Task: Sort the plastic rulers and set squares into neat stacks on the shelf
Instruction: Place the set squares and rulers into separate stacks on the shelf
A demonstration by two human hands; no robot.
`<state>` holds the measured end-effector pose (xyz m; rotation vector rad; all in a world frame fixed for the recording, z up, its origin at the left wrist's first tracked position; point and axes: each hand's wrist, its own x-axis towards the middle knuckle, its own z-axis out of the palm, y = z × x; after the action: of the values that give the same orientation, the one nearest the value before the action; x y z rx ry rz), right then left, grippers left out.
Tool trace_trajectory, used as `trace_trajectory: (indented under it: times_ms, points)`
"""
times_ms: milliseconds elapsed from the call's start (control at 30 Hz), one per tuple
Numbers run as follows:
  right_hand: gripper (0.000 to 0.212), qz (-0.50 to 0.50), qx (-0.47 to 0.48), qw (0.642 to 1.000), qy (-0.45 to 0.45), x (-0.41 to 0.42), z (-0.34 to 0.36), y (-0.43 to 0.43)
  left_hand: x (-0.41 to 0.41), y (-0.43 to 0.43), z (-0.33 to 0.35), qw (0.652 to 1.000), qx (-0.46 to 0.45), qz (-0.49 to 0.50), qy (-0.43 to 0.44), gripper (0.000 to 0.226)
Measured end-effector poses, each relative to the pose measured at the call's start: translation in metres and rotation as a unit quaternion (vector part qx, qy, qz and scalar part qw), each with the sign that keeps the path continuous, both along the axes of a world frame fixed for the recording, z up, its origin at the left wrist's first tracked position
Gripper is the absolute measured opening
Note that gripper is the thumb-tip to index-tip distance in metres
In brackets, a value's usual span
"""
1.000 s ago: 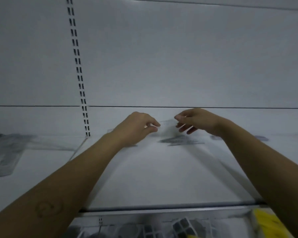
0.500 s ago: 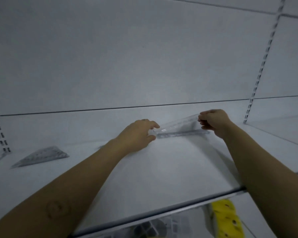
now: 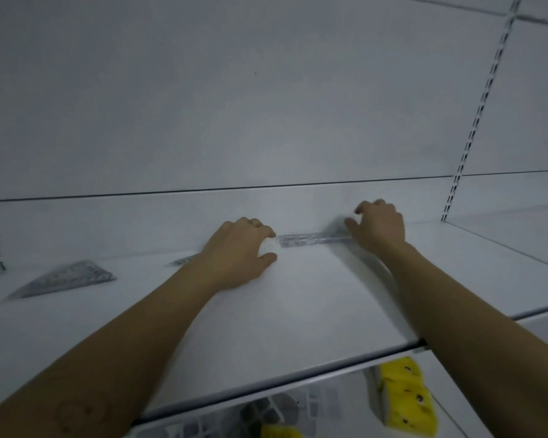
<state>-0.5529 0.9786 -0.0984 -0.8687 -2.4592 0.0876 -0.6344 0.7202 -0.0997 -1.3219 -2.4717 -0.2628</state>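
A clear plastic ruler lies flat near the back of the white shelf, on or among other rulers; I cannot tell how many. My left hand pinches its left end between thumb and fingers. My right hand hovers over the right end with fingers loosely bent and nothing visibly between them. A clear set square lies flat on the shelf at the far left. The tip of another clear piece shows behind my left wrist.
The shelf's back wall rises right behind the rulers. A slotted upright stands at the right, with another shelf bay beyond it. Below the shelf's front edge lie yellow packs and puzzle cubes.
The ruler, held tilted in the air by both hands, has come down flat on the shelf. My right hand has let go of its end. The view has shifted right.
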Motion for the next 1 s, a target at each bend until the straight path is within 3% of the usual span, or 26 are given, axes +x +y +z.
trace_trajectory:
  times_ms: [100,233,767,1000]
  points:
    - [0.047,0.160,0.080,0.984,-0.011,-0.007,0.022,-0.052,0.000,-0.009,0.013,1.000,0.007,0.019,0.002,0.055]
    - [0.061,0.263,0.101,0.958,-0.056,-0.019,0.041,-0.117,-0.005,-0.045,0.028,0.998,0.017,0.056,0.009,0.060]
    - [0.070,0.492,0.103,0.858,-0.106,-0.107,0.041,-0.416,-0.026,-0.362,0.016,0.958,0.015,0.286,-0.020,0.069]
    - [0.059,0.556,0.089,0.811,-0.157,-0.135,0.029,-0.550,-0.024,-0.494,-0.001,0.925,0.054,0.374,-0.050,0.064]
